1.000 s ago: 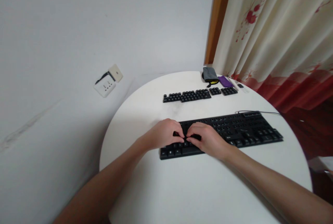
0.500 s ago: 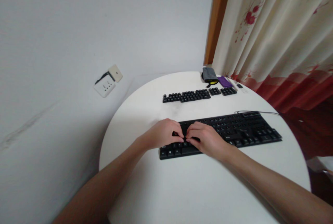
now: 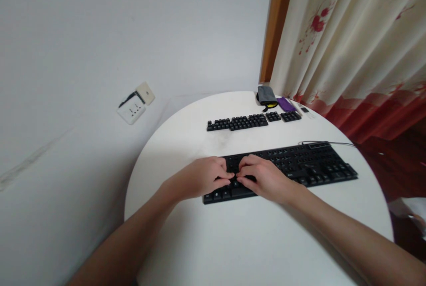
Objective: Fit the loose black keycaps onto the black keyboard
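A black keyboard [image 3: 309, 162] lies on the white round table, with sockets bare of keycaps over much of its upper area and keycaps fitted along its lower rows. Over its left half is my left hand [image 3: 206, 176], index finger and thumb drawn together at the key area. My right hand [image 3: 264, 178] faces it, its fingers curled in a pinch, and the two sets of fingertips nearly meet. Whatever sits between the fingertips is too small and dark to make out. Beyond the keyboard, loose black keycaps [image 3: 248, 122] stand in rows grouped in keyboard order.
At the table's [image 3: 213, 246] far edge lie a grey pouch [image 3: 267, 95], a purple cloth-like item [image 3: 286, 104] and a small black piece [image 3: 305, 110]. A cable [image 3: 342, 144] runs from the keyboard's back. The wall with a socket [image 3: 132, 109] borders the left; a curtain [image 3: 333, 55] hangs right.
My left hand has shifted slightly left and down, its index finger now straighter toward the right fingertips. My right hand stays almost in place. The view has turned slightly.
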A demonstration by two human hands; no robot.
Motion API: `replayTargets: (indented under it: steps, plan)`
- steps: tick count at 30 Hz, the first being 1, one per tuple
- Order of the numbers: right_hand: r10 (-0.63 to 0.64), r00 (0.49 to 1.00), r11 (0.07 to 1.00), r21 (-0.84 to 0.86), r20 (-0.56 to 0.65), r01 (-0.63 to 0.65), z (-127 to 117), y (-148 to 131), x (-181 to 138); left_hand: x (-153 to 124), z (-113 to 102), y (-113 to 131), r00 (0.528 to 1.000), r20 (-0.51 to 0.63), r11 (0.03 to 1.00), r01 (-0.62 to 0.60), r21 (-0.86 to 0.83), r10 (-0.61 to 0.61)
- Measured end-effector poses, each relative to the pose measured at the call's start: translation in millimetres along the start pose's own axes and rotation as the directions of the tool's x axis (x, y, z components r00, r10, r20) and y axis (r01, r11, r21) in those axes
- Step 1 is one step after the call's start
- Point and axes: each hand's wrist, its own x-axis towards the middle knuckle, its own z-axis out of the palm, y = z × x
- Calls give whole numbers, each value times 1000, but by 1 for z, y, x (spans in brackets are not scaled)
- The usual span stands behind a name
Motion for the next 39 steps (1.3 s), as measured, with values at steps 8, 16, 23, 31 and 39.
replayTargets:
  steps: [8, 16, 23, 31, 39]
  plan:
    - [6, 999, 998, -57, 40, -4, -4, -4, 0, 1, 10, 10, 999, -45, 982, 12, 188, -4]
    - [13, 999, 998, -67, 39, -10, -3, -3, 0, 4, 10, 5, 1000, -28, 994, 16, 112, -13]
    - [6, 999, 1000, 18, 38, -7, -7, 1, 0, 25, 25, -6, 969, -231, 995, 99, 24, -90]
    - [126, 988, 992, 38, -92, -123, -14, 14, -1, 39, 35, -36, 871, -451, 975, 124, -184, -196]
    - [274, 943, 962, 29, -190, -273, -17, 22, -1, 43, 40, -53, 906, -383, 958, 72, -276, -179]
